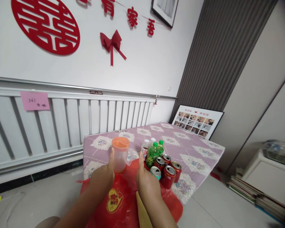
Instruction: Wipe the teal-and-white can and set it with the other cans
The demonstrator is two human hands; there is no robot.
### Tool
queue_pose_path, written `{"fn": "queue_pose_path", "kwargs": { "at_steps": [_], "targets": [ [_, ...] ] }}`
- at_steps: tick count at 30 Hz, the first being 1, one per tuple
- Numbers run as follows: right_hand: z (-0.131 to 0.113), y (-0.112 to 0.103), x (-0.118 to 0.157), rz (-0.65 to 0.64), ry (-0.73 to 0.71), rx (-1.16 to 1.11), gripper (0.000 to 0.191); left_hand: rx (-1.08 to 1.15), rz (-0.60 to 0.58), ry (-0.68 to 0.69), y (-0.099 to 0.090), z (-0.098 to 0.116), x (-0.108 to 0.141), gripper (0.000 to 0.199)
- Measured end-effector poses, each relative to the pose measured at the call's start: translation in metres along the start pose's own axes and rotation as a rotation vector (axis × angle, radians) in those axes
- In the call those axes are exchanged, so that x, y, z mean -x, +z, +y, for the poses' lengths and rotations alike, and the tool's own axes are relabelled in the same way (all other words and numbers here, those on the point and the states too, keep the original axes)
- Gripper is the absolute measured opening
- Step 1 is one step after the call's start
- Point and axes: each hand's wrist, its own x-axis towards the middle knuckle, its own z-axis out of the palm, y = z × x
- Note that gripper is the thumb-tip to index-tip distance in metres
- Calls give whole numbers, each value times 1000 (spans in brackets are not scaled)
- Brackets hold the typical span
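My left hand (101, 180) is above the red plastic bag (123, 202), one finger stretched up in front of a clear plastic jug (120, 158) with an orange lid; contact is unclear. Over the bag's right part is my right hand (148, 186), a finger also raised, close to the green bottles (152, 155) and a teal-sided can (155, 172). I see nothing held in either hand; their other fingers are mostly hidden. Several red cans (168, 176) stand upright right of my right hand. A yellowish strip (143, 212) lies beneath my right forearm.
A purple patterned cloth (194, 158) covers the table. Behind it are a white radiator (104, 114) with a pink note (35, 101) and a leaning photo board (197, 122). Stacked books or papers (242, 190) lie beside a white cabinet (261, 177) at the right.
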Motion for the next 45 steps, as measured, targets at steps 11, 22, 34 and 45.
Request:
{"fn": "queue_pose_path", "kwargs": {
  "at_steps": [11, 22, 34, 45],
  "targets": [
    [-5, -2, 2, -53, 28, 35, 79, -9, -51, -21, 1, -6, 1, 84],
    [17, 45, 42, -171, 31, -47, 59, 279, 112, 23, 83, -48, 29, 69],
    [34, 98, 61, -246, 31, -144, 46, 333, 404, -26, 175, -120, 60, 56],
    [43, 108, 2, -27, 102, -792, 57, -10, 169, -325, 206, -175, 115, 54]
  ]
}}
